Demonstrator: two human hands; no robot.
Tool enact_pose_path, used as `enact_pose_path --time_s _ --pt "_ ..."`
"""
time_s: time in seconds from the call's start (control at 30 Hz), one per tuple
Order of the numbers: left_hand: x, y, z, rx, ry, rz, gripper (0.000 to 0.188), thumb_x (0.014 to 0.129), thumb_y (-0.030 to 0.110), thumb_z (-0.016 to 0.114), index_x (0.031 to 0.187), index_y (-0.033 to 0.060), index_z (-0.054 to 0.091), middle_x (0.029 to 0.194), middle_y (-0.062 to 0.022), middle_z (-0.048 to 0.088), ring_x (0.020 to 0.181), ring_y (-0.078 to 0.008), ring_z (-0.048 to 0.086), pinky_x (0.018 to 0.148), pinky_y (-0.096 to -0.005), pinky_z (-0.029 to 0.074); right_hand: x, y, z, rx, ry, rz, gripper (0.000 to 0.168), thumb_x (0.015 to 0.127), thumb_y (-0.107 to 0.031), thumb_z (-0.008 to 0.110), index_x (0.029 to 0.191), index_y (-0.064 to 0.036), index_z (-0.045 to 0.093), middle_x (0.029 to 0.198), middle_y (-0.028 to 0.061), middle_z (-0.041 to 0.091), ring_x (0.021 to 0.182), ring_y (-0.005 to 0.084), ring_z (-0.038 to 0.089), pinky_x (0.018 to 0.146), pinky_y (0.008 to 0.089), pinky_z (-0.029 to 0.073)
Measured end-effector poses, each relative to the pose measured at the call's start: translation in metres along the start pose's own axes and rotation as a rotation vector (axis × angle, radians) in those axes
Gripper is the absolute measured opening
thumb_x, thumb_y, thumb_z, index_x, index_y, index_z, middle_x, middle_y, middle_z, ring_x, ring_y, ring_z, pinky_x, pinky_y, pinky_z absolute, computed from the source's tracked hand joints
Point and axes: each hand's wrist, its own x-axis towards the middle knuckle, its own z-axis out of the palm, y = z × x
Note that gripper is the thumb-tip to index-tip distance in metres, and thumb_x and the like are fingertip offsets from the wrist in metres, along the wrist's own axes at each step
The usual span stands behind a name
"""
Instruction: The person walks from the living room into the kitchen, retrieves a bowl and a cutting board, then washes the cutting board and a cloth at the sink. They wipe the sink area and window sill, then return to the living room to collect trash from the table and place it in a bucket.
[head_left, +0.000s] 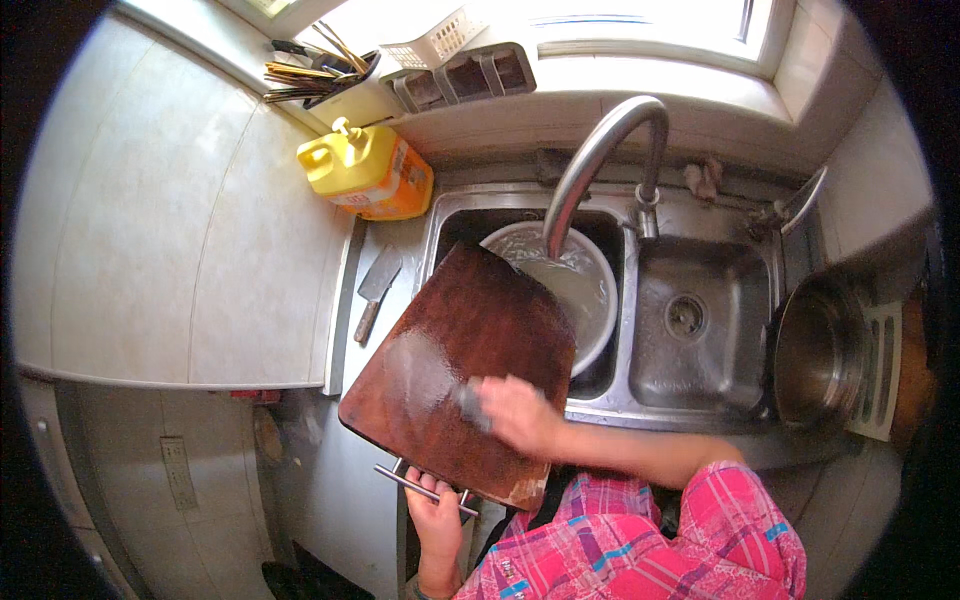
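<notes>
A wet dark wooden cutting board (487, 322) with a metal bar handle lies tilted over the left sink's front edge. My left hand (435, 502) grips the board at its handle. Blurred by motion, my right hand (517, 412) presses a dark scrubbing pad (474, 405) on the board's surface, beside a whitish patch of suds. Behind the board, a white basin (600, 330) of water stands in the left sink under the curved metal faucet (600, 150). A cleaver (380, 274) with a wooden handle rests on the counter left of the board.
A yellow pump jug (375, 172) stands at the sink's back left corner. Behind it are a holder (352, 97) with chopsticks and a grey divided caddy (469, 79). The right sink basin (697, 337) has a drain, and a metal pot (817, 352) stands to its right.
</notes>
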Motion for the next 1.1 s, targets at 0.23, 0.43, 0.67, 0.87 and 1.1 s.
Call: enact_pose_path --time_s 0.23,0.43,0.67,0.87,1.1 --pt "-0.002 0.008 0.006 -0.012 0.011 -0.071 0.053 0.072 -0.011 0.035 0.123 -0.0033 0.022 0.114 -0.0142 0.044 0.103 -0.0197 0.046 0.085 -0.0283 0.040 0.014 0.190 0.013 -0.221 0.058 0.830 0.030 0.082 -0.020 0.043 0.103 0.000 0.054 0.104 0.0215 0.054 0.096 0.0370 0.050 0.085 0.0439 0.038" --pt "-0.001 0.009 0.007 -0.035 -0.014 -0.058 0.050 0.075 -0.010 0.035 0.123 -0.0016 0.024 0.113 -0.0137 0.045 0.096 -0.0181 0.049 0.077 -0.0258 0.045 0.015 0.240 0.005 0.047 0.126 1.023 0.031 0.081 -0.021 0.044 0.098 0.002 0.057 0.095 0.0205 0.059 0.090 0.0335 0.056 0.079 0.0402 0.043" --pt "-0.003 0.003 0.011 -0.009 -0.004 -0.079 0.046 0.080 -0.007 0.037 0.123 -0.0005 0.023 0.112 -0.0139 0.045 0.096 -0.0185 0.049 0.067 -0.0279 0.050 0.010 0.046 -0.013 0.458 0.105 0.577 0.028 0.081 -0.014 0.049 0.104 0.001 0.052 0.103 0.0172 0.054 0.096 0.0287 0.052 0.084 0.0346 0.040" --pt "-0.005 -0.005 0.009 -0.048 -0.030 -0.063 0.047 0.081 -0.006 0.037 0.124 0.0003 0.021 0.113 -0.0140 0.045 0.092 -0.0189 0.050 0.064 -0.0284 0.050 -0.027 -0.016 -0.013 0.042 -0.136 0.302 0.039 0.083 -0.026 0.048 0.117 -0.007 0.045 0.127 0.0155 0.038 0.119 0.0306 0.034 0.099 0.0416 0.024" --pt "-0.011 -0.005 0.018 -0.109 -0.077 -0.008 0.047 0.080 -0.007 0.037 0.124 0.0010 0.022 0.110 -0.0140 0.047 0.086 -0.0189 0.052 0.063 -0.0283 0.050 -0.049 0.049 -0.009 -0.067 0.079 0.495 0.033 0.083 -0.019 0.048 0.111 -0.002 0.049 0.120 0.0190 0.044 0.116 0.0327 0.037 0.097 0.0410 0.028"
